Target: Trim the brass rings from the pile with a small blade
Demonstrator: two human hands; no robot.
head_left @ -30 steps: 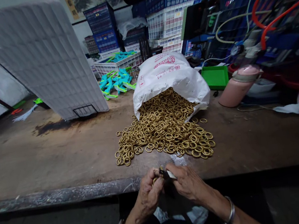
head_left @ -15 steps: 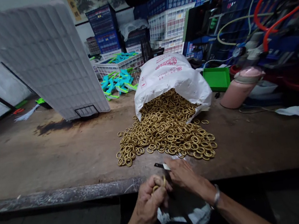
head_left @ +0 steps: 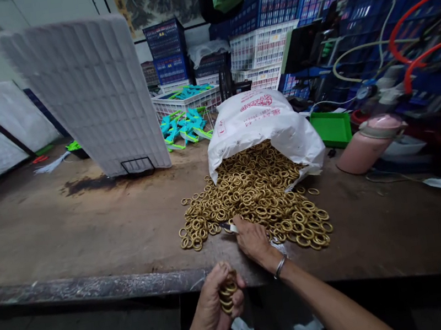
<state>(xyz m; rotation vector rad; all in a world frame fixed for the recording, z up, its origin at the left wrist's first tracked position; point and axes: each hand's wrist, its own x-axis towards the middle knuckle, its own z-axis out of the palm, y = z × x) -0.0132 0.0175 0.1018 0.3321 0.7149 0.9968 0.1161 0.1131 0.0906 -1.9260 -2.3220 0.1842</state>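
Observation:
Several gold-coloured rings (head_left: 226,297) are stacked in my left hand (head_left: 213,305), whose fingers curl around them just in front of the table edge. My right hand (head_left: 253,242) reaches to the near side of a heap of the same rings (head_left: 246,197). It grips a thin blade-like tool (head_left: 233,229) with a white section and a dark end pointing left into the heap's edge. The fingertips are partly hidden, so I cannot tell whether they also touch a ring. The heap spills from the mouth of a white sack (head_left: 255,117) lying on the table.
A tall ribbed white panel (head_left: 96,95) stands at the left on the wooden table (head_left: 88,230). Turquoise and green plastic pieces (head_left: 185,126) lie behind. A green tray (head_left: 332,128) and a pink bottle (head_left: 370,147) stand right of the sack. Stacked crates (head_left: 264,46) line the back.
My right hand has moved forward with the tool, away from my left hand, to the heap. My left hand has turned, showing the stacked rings. The view has shifted slightly.

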